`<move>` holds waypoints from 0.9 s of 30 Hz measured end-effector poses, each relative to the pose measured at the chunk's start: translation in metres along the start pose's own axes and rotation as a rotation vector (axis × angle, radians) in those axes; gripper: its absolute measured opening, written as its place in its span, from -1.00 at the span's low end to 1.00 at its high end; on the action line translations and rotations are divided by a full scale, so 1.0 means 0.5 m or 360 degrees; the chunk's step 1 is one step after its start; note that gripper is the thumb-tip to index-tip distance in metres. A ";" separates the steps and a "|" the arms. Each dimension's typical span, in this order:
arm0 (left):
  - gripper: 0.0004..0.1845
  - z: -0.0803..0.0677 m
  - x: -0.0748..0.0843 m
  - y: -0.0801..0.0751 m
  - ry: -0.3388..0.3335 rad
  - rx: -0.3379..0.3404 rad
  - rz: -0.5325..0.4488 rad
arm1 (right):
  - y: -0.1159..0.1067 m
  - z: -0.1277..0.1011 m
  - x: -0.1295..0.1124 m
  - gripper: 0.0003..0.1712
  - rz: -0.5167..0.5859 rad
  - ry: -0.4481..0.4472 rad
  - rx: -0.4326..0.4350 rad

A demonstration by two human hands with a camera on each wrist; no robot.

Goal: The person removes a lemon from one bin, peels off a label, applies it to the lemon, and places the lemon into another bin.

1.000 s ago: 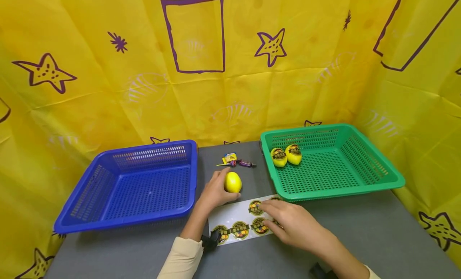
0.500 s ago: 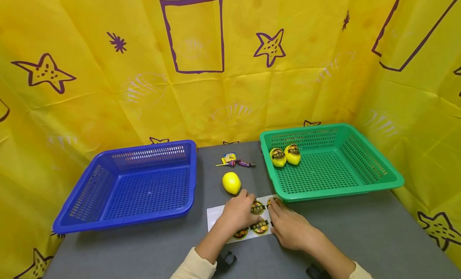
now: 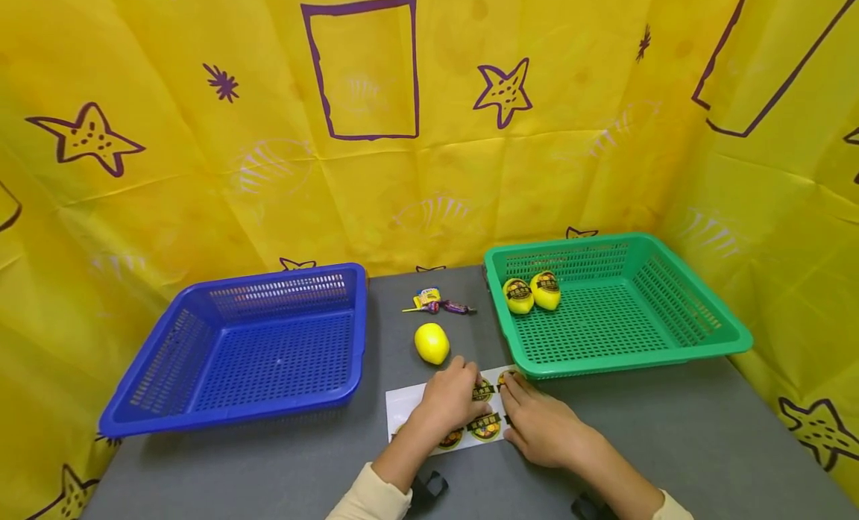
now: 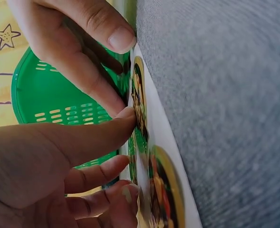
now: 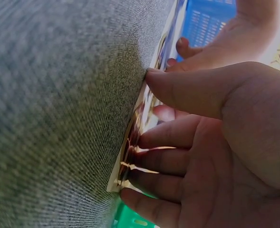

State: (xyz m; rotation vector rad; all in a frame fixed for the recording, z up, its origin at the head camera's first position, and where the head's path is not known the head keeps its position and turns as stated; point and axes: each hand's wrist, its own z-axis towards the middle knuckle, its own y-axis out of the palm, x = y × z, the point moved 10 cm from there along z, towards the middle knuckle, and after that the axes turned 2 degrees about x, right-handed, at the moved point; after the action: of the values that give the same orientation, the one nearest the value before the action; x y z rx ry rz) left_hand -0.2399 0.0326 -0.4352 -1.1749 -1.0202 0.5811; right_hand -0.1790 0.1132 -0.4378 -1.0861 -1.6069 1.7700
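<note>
On the grey table lies a white sheet (image 3: 403, 404) of round black-and-gold stickers (image 3: 485, 428), partly covered by both hands. My left hand (image 3: 451, 402) is over its middle. In the left wrist view, the left thumb (image 4: 118, 127) touches the edge of a sticker (image 4: 139, 95), with the other left fingers loosely bent and apart from it. My right hand (image 3: 542, 421) rests on the sheet's right end, its fingers (image 5: 163, 135) nearly straight and its thumb at the near edge. Just beyond the left hand sits a plain yellow lemon (image 3: 432, 344).
A blue basket (image 3: 231, 415) stands on the left. The green basket (image 3: 637, 359) on the right holds two lemons (image 3: 546, 290) bearing stickers. Behind the loose lemon lie a lollipop (image 3: 429, 307), a purple-wrapped candy (image 3: 458, 307) and a small yellow packet (image 3: 426, 296). A yellow cloth (image 3: 362, 199) hangs behind.
The left hand has let go of the lemon, leaving it on the table, and moved right and nearer onto the stickers. The right hand has shifted slightly right and settled on the sheet.
</note>
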 end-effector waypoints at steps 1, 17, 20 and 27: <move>-0.58 0.000 0.001 -0.001 0.0005 0.0008 0.0004 | -0.002 0.000 0.000 -0.32 0.0005 0.0000 0.0008; -0.52 0.007 0.001 0.002 -0.0052 0.0002 0.0030 | -0.010 0.005 0.003 -0.31 0.0017 0.0000 0.0027; -0.52 0.001 0.002 0.004 -0.0056 0.0003 0.0026 | -0.006 0.004 -0.001 -0.31 0.0020 -0.0017 0.0014; -0.53 0.002 0.000 0.005 -0.0055 0.0024 0.0025 | -0.005 0.001 -0.001 -0.31 0.0032 0.0014 -0.0001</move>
State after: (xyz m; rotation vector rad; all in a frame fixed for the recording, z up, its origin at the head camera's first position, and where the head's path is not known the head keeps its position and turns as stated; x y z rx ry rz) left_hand -0.2407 0.0338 -0.4375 -1.1636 -1.0352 0.6223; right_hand -0.1796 0.1129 -0.4353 -1.1127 -1.5965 1.7755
